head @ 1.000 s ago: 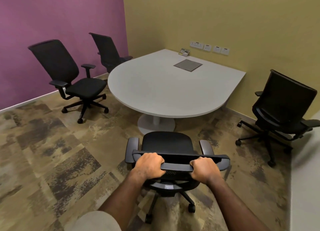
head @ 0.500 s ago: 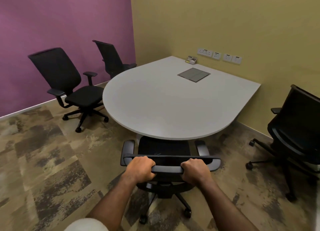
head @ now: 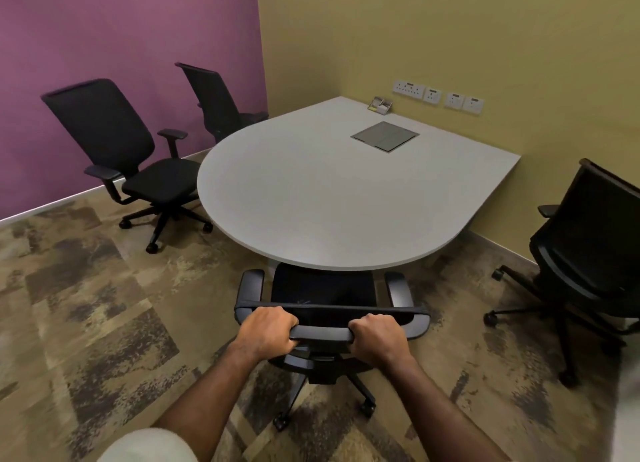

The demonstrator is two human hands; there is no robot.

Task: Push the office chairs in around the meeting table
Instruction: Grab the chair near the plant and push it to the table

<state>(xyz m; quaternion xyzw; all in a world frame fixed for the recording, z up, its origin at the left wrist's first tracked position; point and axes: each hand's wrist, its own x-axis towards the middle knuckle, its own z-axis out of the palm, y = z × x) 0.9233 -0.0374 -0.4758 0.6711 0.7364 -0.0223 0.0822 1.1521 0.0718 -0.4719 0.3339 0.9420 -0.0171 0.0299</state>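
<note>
Compared with a second ago, near chair point(head: 323, 288) now rolled forward, front of seat tucked under the rounded edge of the grey meeting table point(head: 311, 191), so first chair nearly in place, judging by this. Left hand point(head: 266, 330) and right hand point(head: 375, 337) both curled tight around the top bar of the backrest; three other chairs, two by the purple wall point(head: 121, 46) and one at right, well apart from the table on patterned brown carpet point(head: 86, 323), sockets on the yellow wall
</note>
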